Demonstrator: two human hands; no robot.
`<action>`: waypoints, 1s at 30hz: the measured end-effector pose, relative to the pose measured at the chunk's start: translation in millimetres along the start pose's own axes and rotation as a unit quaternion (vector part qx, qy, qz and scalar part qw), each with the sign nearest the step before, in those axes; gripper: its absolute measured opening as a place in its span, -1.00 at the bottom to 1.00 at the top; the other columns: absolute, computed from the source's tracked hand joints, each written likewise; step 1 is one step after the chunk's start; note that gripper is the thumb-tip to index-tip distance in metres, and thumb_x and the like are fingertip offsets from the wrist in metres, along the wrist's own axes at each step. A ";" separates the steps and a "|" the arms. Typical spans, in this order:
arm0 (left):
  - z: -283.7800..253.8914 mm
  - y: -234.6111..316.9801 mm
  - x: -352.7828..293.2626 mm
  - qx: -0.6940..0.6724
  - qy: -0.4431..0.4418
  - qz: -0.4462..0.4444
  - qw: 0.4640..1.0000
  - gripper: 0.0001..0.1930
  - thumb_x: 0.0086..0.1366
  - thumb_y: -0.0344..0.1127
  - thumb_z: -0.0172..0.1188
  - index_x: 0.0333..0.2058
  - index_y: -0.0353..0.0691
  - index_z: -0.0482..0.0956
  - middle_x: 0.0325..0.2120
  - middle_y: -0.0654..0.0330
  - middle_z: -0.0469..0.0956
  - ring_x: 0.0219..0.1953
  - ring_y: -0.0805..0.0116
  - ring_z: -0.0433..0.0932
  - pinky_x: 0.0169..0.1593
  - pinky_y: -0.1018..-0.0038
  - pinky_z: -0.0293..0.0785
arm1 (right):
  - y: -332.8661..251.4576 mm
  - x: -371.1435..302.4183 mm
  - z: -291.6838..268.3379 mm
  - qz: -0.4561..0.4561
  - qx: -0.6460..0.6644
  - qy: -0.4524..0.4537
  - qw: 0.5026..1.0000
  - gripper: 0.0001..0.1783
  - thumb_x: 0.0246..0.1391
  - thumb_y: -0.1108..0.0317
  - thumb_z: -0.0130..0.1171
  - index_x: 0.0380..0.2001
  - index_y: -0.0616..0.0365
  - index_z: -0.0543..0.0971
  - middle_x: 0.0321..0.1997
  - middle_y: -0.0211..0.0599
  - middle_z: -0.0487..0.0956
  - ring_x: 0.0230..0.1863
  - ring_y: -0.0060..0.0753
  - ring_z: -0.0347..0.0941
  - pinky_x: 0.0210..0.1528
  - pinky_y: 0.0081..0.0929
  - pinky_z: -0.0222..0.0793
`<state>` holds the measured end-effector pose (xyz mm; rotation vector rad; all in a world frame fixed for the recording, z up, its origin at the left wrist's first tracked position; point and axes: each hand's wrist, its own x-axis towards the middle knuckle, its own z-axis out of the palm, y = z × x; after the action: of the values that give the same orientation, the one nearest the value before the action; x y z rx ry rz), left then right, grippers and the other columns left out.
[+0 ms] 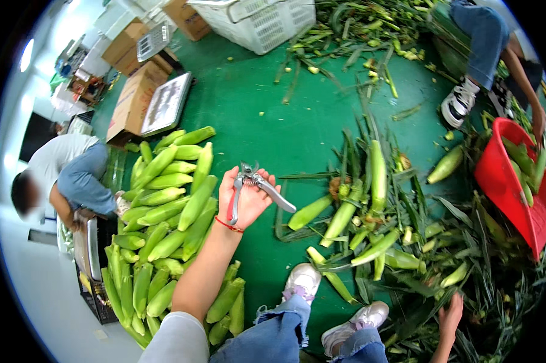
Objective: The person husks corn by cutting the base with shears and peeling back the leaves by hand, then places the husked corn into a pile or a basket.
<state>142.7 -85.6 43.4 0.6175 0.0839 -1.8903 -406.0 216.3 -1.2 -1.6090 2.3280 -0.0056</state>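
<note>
My left hand (247, 199) is turned palm up over the green floor, with a red string bracelet at its wrist. Across its palm rests a pair of pruning shears (249, 178), handles spread apart, one grey and red. At the lower right my right hand (451, 317) reaches among loose leaves and husks (418, 302), its fingers apart and nothing seen in them. An ear of corn (456, 275) lies just beyond it. More ears with cut leaves (344, 219) are strewn between my two hands. To the left of my left forearm rises a big pile of green corn ears (164, 218).
One person (79, 163) bends at the far left by a black crate (88, 293). Another person's hand (539, 124) is in a red basket (503, 175) of corn at the right. Beyond stand a scale (167, 106), cardboard boxes (134, 100) and a white crate (267, 27).
</note>
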 end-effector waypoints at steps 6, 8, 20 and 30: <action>56.4 -94.3 21.1 0.072 0.009 -0.073 0.995 -0.48 0.16 0.02 0.07 -0.11 -0.35 0.38 -0.21 -0.02 0.48 -0.06 0.04 0.40 0.18 0.07 0.22 | -61.3 31.6 -45.2 0.198 0.680 0.213 0.673 -0.52 0.21 0.07 -0.09 0.08 0.14 0.29 -0.15 -0.15 0.47 -0.17 -0.20 0.46 -0.19 -0.24 0.43; 50.1 -117.7 18.6 0.487 -0.057 -0.095 0.866 -0.49 0.11 -0.14 0.16 -0.03 -0.28 0.30 -0.13 0.00 0.41 -0.06 0.05 0.40 0.08 0.11 0.30 | -120.0 50.2 -53.4 0.239 0.799 0.185 0.520 -0.49 0.23 -0.05 -0.23 0.07 0.07 0.30 -0.15 -0.17 0.47 -0.18 -0.21 0.46 -0.18 -0.18 0.44; 48.4 -229.1 -5.8 0.819 -0.299 -0.095 0.481 -0.43 0.14 -0.21 0.21 0.07 -0.25 0.21 -0.23 0.07 0.39 -0.17 0.26 0.42 -0.13 0.37 0.34 | -140.8 53.8 -34.4 0.121 0.931 0.048 0.341 -0.51 0.23 -0.05 -0.29 0.03 -0.02 0.38 -0.04 -0.33 0.47 -0.05 -0.26 0.42 0.06 -0.07 0.32; 25.7 -240.4 -32.3 0.457 -0.194 -0.276 0.823 -0.41 0.10 -0.58 0.19 0.06 -0.25 0.09 -0.13 0.20 0.19 -0.24 0.37 0.48 -0.15 0.43 0.52 | -118.2 62.2 -24.7 0.146 0.424 0.351 0.822 -0.67 0.13 0.54 -0.10 -0.01 0.27 0.39 -0.10 -0.27 0.46 -0.11 -0.40 0.37 0.04 -0.47 0.25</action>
<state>-71.1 30.5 25.7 0.8748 -1.0788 -2.5560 -324.4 111.6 27.7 -0.8270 2.4016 -1.5565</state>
